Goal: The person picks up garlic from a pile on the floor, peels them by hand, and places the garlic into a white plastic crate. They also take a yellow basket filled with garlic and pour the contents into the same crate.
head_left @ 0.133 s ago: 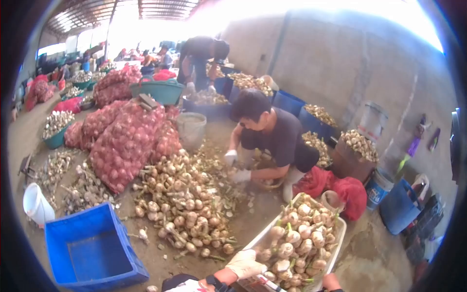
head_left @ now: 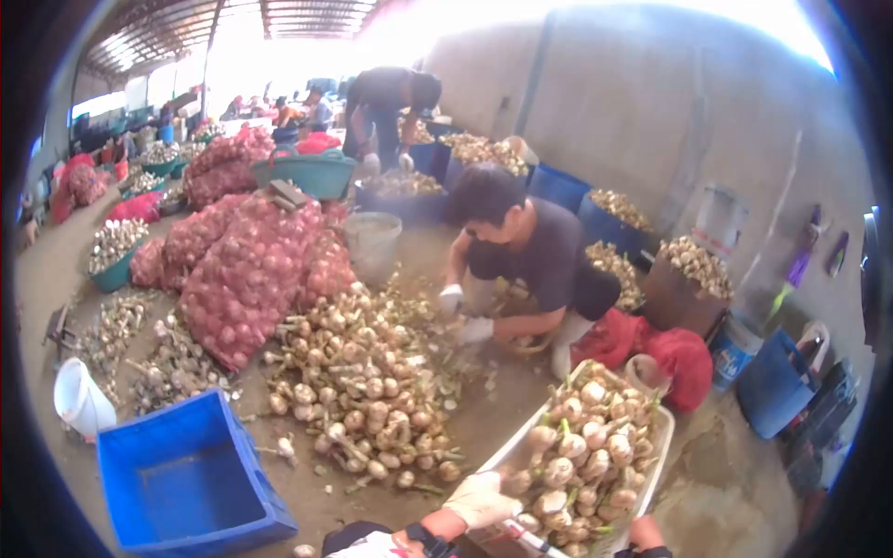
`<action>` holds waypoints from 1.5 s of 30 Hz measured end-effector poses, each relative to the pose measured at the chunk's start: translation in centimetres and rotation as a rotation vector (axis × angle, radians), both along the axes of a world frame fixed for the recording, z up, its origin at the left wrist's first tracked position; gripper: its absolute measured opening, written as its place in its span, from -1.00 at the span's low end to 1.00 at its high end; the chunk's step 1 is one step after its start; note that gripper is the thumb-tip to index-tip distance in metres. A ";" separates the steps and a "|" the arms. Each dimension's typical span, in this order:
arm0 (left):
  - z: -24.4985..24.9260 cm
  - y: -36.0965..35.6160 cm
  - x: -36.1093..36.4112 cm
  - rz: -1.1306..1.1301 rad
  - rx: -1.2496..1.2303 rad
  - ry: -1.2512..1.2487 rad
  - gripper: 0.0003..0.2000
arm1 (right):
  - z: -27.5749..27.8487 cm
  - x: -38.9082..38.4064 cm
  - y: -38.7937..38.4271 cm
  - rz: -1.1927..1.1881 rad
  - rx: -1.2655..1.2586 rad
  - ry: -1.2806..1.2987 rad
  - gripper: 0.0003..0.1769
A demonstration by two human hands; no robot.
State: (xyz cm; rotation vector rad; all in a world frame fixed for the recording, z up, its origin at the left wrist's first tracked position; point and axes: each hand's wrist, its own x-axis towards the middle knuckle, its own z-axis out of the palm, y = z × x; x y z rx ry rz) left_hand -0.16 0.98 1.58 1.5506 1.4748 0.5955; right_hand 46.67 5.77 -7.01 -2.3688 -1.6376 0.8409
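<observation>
A white plastic crate (head_left: 662, 456) heaped with garlic bulbs (head_left: 595, 446) is right in front of me, at the lower right of the head view. My left hand (head_left: 482, 502), in a pale glove with a dark band at the wrist, is closed on the crate's near left edge. At the near right edge, my right hand (head_left: 644, 532) is closed against the crate; the bottom of the picture cuts it off and its fingertips are hidden. Some bulbs carry short green stems.
Left of the crate lies a loose garlic pile (head_left: 372, 400). A blue crate (head_left: 186, 474) and white bucket (head_left: 82, 400) stand further left. Behind are red mesh sacks (head_left: 246, 279). A co-worker (head_left: 539, 251) squats beyond the pile; another person (head_left: 386, 102) bends over a tub.
The whole view has shifted slightly, so most things appear a little further right. The white crate and both hands on it appear slightly right, the crate's far edge a little higher.
</observation>
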 end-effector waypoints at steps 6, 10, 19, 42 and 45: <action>-0.4 -1.0 0.4 0.016 -0.044 -0.016 -0.24 | 3.2 -3.6 -2.8 0.139 0.027 -0.425 -0.60; 0.1 -0.9 0.3 0.021 -0.047 -0.005 -0.24 | 1.4 -2.4 -1.9 0.013 -0.017 -0.370 -0.58; 0.6 -1.2 0.3 0.025 -0.024 -0.054 -0.25 | 3.7 -4.5 -2.6 0.080 0.044 -0.348 -0.57; 0.8 -1.3 0.5 -0.043 -0.048 0.011 -0.20 | 2.5 -3.9 -2.4 -0.036 0.038 -0.300 -0.57; 1.3 -1.4 0.4 -0.058 -0.054 -0.044 -0.21 | 4.0 -4.7 -2.7 -0.033 0.030 -0.330 -0.57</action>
